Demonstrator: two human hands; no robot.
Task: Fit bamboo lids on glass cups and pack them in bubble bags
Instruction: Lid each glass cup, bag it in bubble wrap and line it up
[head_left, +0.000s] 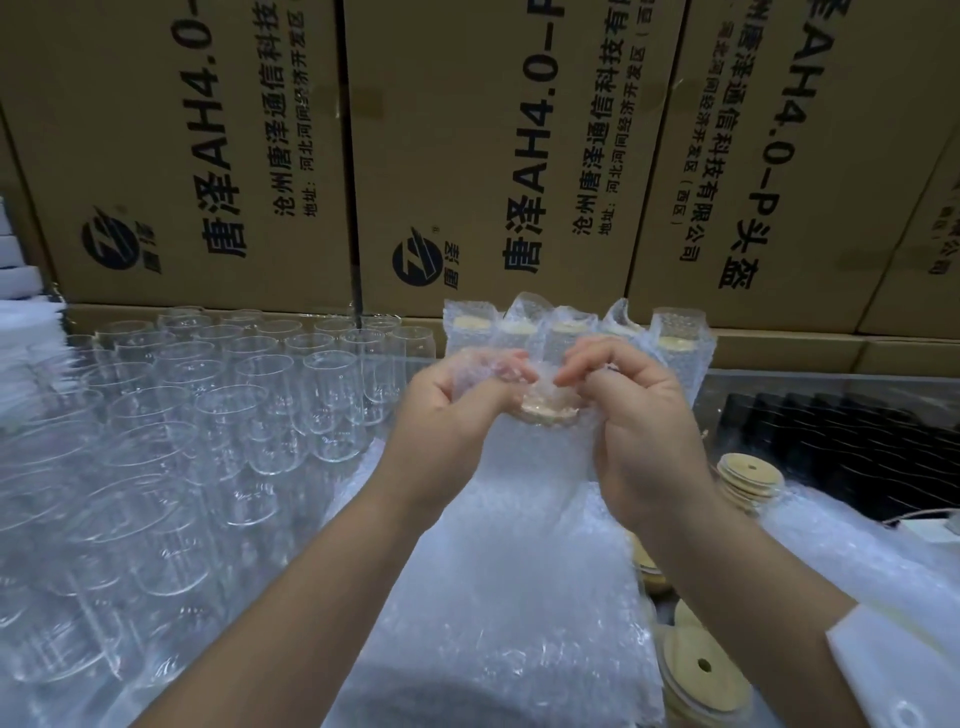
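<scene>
Head view, nearest first. Lower right: loose bamboo lids (696, 670), round, each with a small hole, partly tucked under a pile of flat bubble bags (498, 597) spread below both forearms. Mid-frame, held up above that pile: one bubble bag (535, 499) with a glass cup (548, 434) inside, body blurred through the wrap, its bamboo lid (550, 410) showing at the bag's mouth. Left hand (447, 410) curled tight on the bag's upper left edge. Right hand (639, 431) pinching the upper right edge. Fingertips of both nearly meeting over the lid. To the left: bare glass cups (249, 405), upright, packed close in rows. To the right: a short stack of lids (750, 478) beside dark ribbed stock (841, 441), kind unclear. Behind the hands: a row of bagged cups (566, 327), upright. Farthest: printed cardboard cartons (467, 156), wall to wall.
</scene>
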